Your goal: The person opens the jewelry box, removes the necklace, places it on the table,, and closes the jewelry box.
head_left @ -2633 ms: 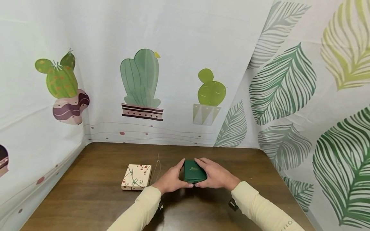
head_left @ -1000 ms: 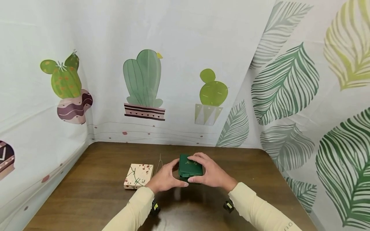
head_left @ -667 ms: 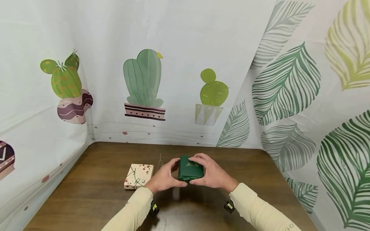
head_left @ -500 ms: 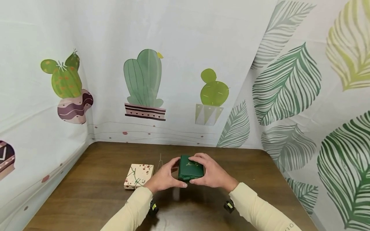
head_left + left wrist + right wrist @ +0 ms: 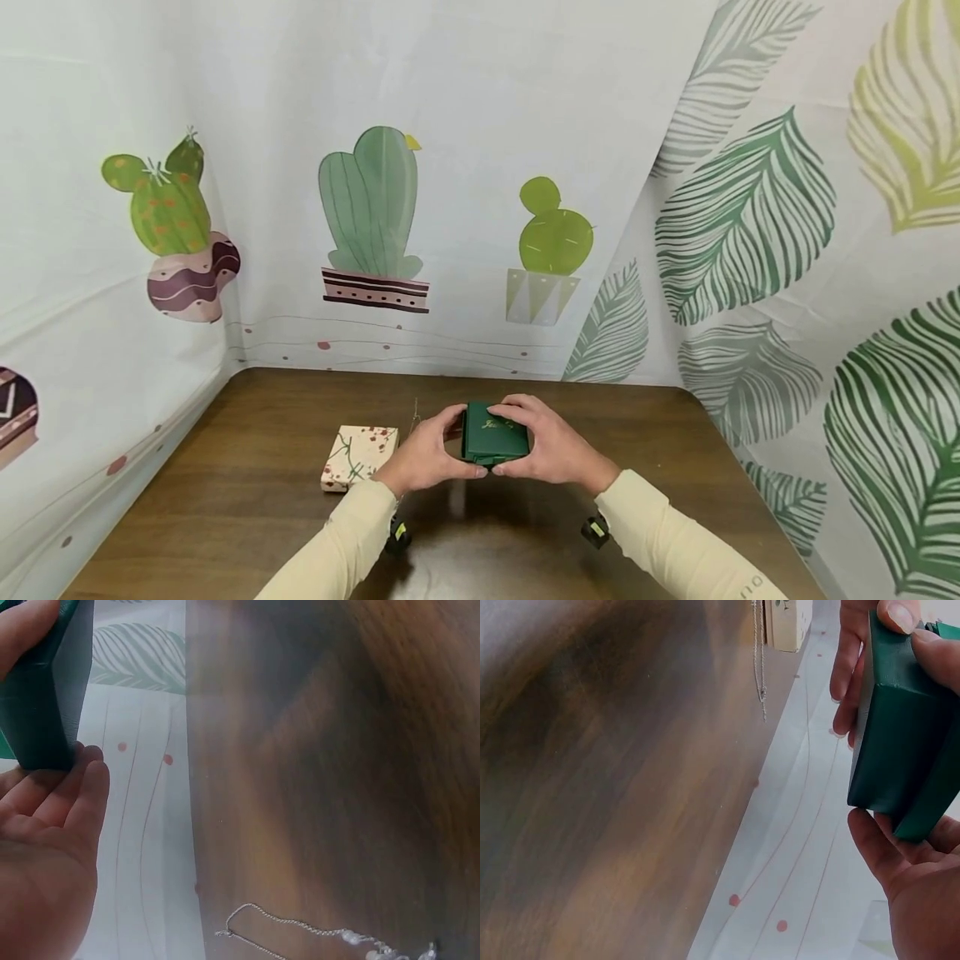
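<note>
Between both hands is a dark green jewelry box with gold lettering on top, raised off the table. My left hand holds its left side; in the left wrist view the thumb is at one end and the fingers bend under the other. My right hand grips the right side, thumb at the front edge and fingers over the top and far edge. In the right wrist view a seam runs between the box's two halves. The inside is hidden.
A cream box with red blossom print lies on the brown table, left of the hands. Beside it lies a thin silver chain necklace, partly behind the left hand in the head view. A printed curtain stands behind.
Compared with 2.6 seconds ago, the jewelry box has risen and shifted slightly left with both hands. Over the last half second the left thumb has moved slightly closer to the right thumb.
</note>
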`<state>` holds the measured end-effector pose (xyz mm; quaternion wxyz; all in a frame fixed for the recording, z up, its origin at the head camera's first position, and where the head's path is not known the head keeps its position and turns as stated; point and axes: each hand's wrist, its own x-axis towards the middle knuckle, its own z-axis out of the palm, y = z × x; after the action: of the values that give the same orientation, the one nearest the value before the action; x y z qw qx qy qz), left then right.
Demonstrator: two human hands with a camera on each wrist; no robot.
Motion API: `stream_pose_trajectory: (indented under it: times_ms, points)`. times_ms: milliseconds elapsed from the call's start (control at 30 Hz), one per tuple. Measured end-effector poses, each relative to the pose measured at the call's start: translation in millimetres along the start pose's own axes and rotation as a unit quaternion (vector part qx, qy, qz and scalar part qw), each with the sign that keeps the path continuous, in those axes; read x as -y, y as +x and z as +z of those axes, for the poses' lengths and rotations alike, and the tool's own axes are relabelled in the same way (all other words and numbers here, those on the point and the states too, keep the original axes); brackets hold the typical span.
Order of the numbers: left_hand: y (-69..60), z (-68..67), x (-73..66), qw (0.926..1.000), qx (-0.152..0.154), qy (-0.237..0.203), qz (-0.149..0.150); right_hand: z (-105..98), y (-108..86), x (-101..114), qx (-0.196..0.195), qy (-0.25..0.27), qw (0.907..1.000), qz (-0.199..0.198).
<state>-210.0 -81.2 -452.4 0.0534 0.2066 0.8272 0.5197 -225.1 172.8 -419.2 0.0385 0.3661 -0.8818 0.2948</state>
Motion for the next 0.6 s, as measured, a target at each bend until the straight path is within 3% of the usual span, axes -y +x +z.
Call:
stream_pose_trajectory:
  times_ms: [600]
  points:
    - [-3.1, -5.5, -3.8, 0.9999, 0.006, 0.013, -0.008, -8.9, -4.7, -0.9, 0.012, -0.010, 0.9998, 0.012]
